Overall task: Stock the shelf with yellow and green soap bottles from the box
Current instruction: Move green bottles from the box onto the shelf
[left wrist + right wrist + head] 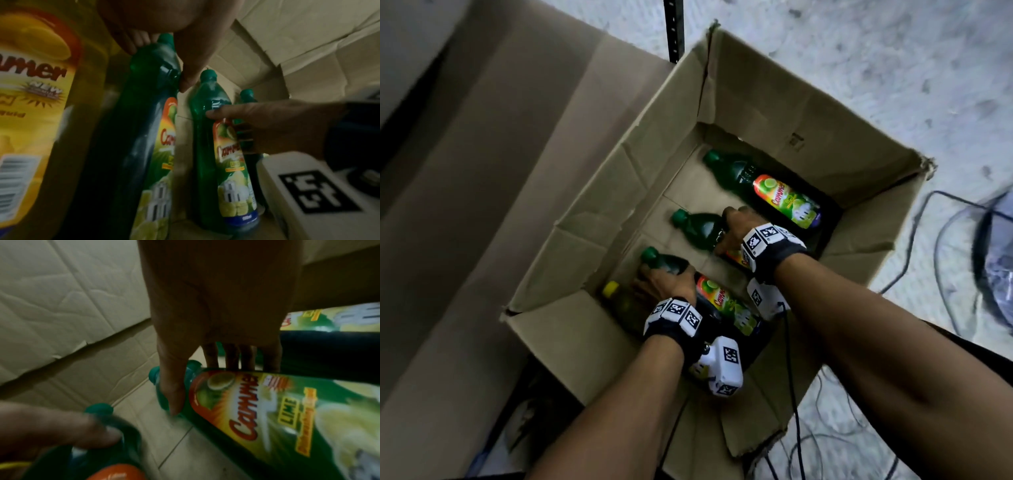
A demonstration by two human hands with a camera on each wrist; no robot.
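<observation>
An open cardboard box [774, 113] holds three green soap bottles and a yellow one [619, 298], all lying down. My left hand [664, 277] grips the nearest green bottle [719, 294] at its shoulder; the thumb [191, 73] sits on one side and the fingers on the other. That bottle [148, 113] lies right beside the yellow bottle [41, 97]. My right hand [729, 229] grips the middle green bottle [698, 226] just above its label, thumb and fingers wrapped round it [267, 410]. The far green bottle [774, 188] lies untouched by the back wall.
A black shelf post [674, 31] stands beyond the box's far left flap. Flattened cardboard [482, 205] lies to the left. Dark cables [945, 240] trail over the pale floor at the right.
</observation>
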